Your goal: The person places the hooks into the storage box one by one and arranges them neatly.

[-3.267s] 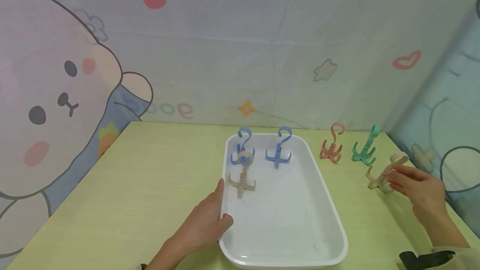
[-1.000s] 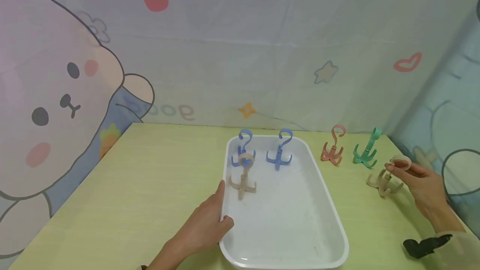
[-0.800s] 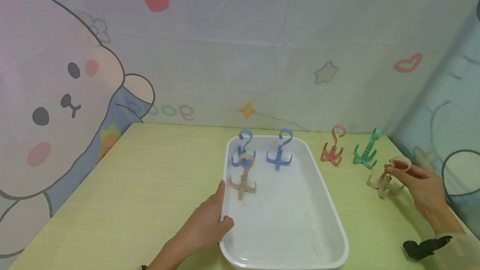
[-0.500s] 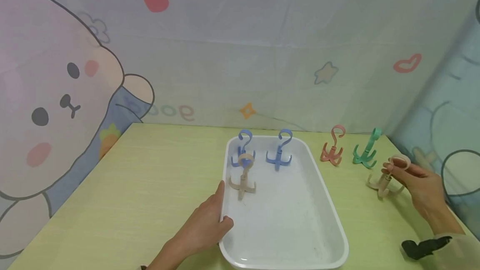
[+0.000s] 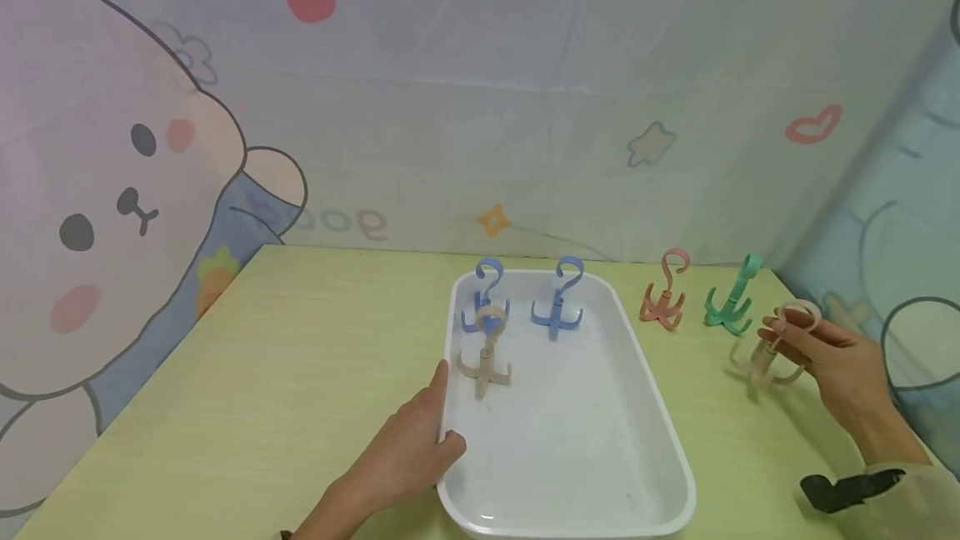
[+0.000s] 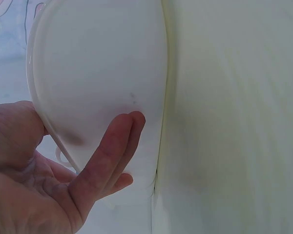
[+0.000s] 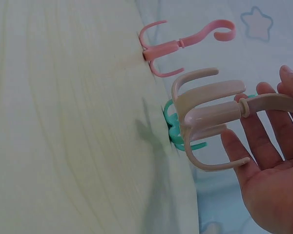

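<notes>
My right hand (image 5: 851,369) pinches a beige four-pronged hook hanger (image 7: 212,114) by its curved top, with the prongs pointing up from its base. In the right wrist view its base hangs apart from the table, close over it. At the left side of a white tray (image 5: 577,440), my left hand (image 5: 412,448) grips the wall, thumb over the rim and fingers along the outside. Inside the tray stand two blue hook hangers, one at the back left (image 5: 486,315) and one further right (image 5: 557,315). A second beige hook hanger (image 5: 485,367) stands in front of the left one.
On the table (image 5: 315,340), right of the tray, stand a pink hook hanger (image 5: 663,307) and a green one (image 5: 729,307). A printed cloth (image 5: 465,107) rises behind the table's back edge, and another cloth side (image 5: 922,232) runs along the right.
My right hand has shifted its hold on the beige hook hanger, which was tilted and now stands more upright. In the last half second it has risen slightly. My left hand stays on the tray.
</notes>
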The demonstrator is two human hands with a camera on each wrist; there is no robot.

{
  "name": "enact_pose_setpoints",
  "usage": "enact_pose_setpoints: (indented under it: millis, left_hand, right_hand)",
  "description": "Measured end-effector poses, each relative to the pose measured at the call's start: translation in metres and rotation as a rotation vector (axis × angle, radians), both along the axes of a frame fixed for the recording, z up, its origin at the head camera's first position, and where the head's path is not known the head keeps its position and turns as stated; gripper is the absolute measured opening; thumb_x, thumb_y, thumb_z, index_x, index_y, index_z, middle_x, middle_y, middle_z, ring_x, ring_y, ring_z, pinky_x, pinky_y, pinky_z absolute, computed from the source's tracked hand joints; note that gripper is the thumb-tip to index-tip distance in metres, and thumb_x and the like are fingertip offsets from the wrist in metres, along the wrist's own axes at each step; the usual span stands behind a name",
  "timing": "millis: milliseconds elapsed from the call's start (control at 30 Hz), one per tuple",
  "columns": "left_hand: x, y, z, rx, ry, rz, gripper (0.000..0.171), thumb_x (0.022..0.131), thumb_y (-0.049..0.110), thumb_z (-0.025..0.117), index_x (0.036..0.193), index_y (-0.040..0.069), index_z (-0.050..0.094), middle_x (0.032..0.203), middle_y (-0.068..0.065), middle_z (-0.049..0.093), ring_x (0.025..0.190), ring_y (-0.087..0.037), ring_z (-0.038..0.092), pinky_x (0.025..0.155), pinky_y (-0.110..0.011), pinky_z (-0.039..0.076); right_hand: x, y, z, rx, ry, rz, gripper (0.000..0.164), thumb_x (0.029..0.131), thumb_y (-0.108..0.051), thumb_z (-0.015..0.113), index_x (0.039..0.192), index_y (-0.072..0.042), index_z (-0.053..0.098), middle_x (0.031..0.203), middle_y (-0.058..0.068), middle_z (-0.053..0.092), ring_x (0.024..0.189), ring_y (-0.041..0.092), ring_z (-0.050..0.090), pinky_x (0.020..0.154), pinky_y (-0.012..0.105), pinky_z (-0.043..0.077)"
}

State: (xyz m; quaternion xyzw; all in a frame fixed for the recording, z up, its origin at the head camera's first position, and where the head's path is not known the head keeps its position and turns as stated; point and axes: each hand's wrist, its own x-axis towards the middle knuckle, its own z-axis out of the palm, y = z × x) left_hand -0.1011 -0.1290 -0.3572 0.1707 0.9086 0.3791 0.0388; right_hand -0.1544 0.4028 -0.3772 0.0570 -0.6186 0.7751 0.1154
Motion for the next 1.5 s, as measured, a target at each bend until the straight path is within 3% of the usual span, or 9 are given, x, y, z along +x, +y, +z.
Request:
enact_pose_setpoints:
  millis: [267,1100,1500]
  left_hand:
    - [0.000,-0.001,0.000,-0.005,0.007,-0.006,0.089,0.088,0.010,0.059,0.165,-0.009,0.019,0.159,-0.030,0.047,0.131,-0.035,0.060,0.103,-0.053,0.054]
    - [-0.001,-0.001,0.002,-0.002,-0.007,-0.012,0.091,0.088,0.010,0.062,0.165,-0.009,0.017,0.154,-0.033,0.049,0.124,-0.035,0.062,0.097,-0.052,0.057]
    - [0.000,0.000,0.001,-0.001,0.007,-0.012,0.090,0.088,0.009,0.061,0.165,-0.009,0.018,0.154,-0.031,0.051,0.122,-0.033,0.063,0.097,-0.051,0.056]
  right_hand:
    - [-0.003,-0.001,0.000,-0.040,0.016,0.028,0.026,0.102,0.006,0.058,0.113,-0.003,0.080,0.109,0.001,0.082,0.097,0.015,0.080,0.085,0.024,0.061]
    - [-0.008,-0.021,0.012,0.106,-0.052,0.071,0.024,0.104,0.000,0.059,0.114,-0.007,0.080,0.106,0.001,0.083,0.093,0.015,0.080,0.078,0.030,0.064]
    - [-0.009,-0.034,0.020,0.106,-0.009,0.116,0.024,0.105,0.002,0.057,0.115,-0.005,0.078,0.107,0.001,0.082,0.093,0.015,0.079,0.079,0.030,0.063]
